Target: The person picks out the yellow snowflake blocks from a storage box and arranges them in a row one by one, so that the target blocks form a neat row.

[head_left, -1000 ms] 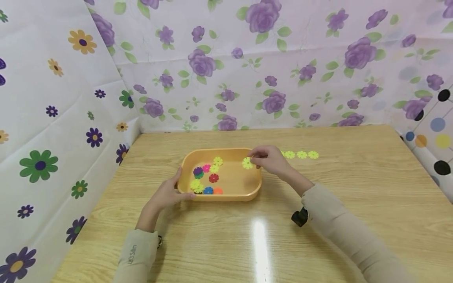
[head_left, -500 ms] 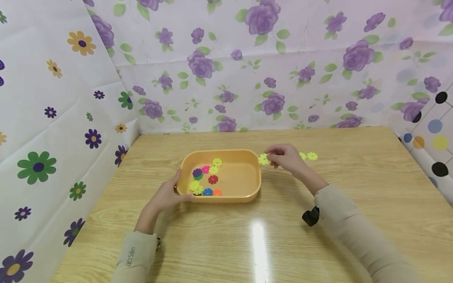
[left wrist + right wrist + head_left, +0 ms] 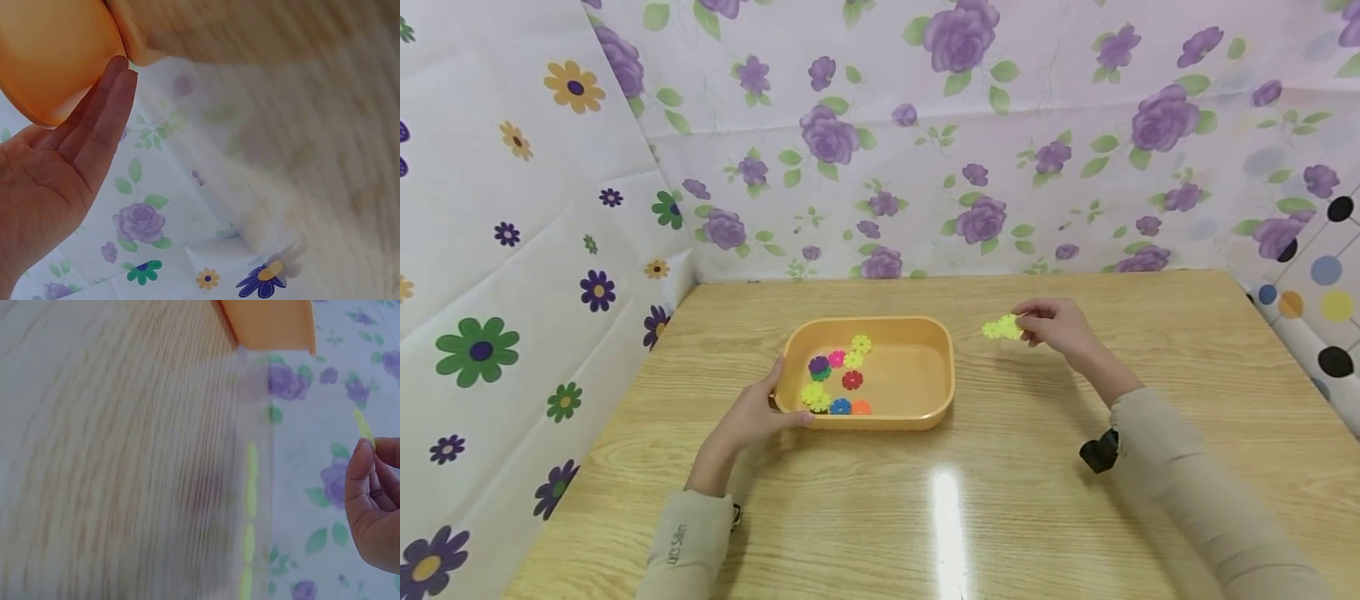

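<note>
My left hand [image 3: 752,412] grips the left end of an orange plastic tray [image 3: 898,387], thumb over its front rim and fingers along the outside. In the left wrist view those fingers [image 3: 106,119] lie against the tray wall. To the right of the tray, my right hand [image 3: 1063,329] pinches a yellow flower-shaped plastic disc [image 3: 1011,327] between thumb and fingertips. The right wrist view shows this disc [image 3: 363,425] edge-on, raised over the table. Below it lies a row of yellow discs [image 3: 250,472], mostly hidden behind the hand in the head view.
Inside the tray, toward its left, are several flower discs, among them a red one [image 3: 852,380], a blue one [image 3: 840,406] and a purple one [image 3: 818,364]. A wood-grain table [image 3: 865,500] carries everything. Flower-printed sheets [image 3: 880,133] stand behind and at the left.
My right hand has carried the yellow disc from the tray's right end out over the rim and rightward to above the yellow row. The left hand and tray have stayed put.
</note>
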A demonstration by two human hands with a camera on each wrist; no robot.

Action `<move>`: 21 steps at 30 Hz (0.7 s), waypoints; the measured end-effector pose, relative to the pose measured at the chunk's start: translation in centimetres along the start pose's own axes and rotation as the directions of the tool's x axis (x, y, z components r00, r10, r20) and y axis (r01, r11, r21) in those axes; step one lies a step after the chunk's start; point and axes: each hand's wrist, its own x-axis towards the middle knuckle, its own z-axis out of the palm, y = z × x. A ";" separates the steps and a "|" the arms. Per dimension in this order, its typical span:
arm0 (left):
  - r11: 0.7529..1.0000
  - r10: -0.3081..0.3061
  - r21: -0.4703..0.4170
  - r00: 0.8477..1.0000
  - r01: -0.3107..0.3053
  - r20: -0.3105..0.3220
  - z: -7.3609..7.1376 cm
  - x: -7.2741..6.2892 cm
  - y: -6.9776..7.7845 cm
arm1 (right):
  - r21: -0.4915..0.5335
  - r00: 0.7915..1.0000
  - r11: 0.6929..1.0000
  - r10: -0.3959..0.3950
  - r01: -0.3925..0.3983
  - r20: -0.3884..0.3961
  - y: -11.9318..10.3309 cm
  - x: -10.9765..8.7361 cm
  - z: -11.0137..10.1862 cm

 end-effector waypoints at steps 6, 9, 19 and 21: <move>1.000 -0.017 0.008 1.000 0.017 0.000 -0.2 -0.3 0.1 | -0.016 0.999 0.999 0.027 -0.027 -0.028 0.9 0.0 -2.5; 1.000 -0.004 0.001 1.000 0.004 -0.001 -0.2 -0.2 0.1 | -0.023 0.998 0.999 0.028 -0.029 -0.053 1.2 0.0 -3.8; 1.000 0.014 -0.003 1.000 -0.014 -0.001 0.0 0.0 0.1 | -0.055 0.989 0.996 0.061 -0.069 -0.137 2.7 -0.1 -8.2; 1.000 0.011 0.000 1.000 -0.011 0.003 0.0 0.1 0.1 | -0.051 0.985 0.995 0.083 -0.091 -0.154 3.1 -0.1 -8.8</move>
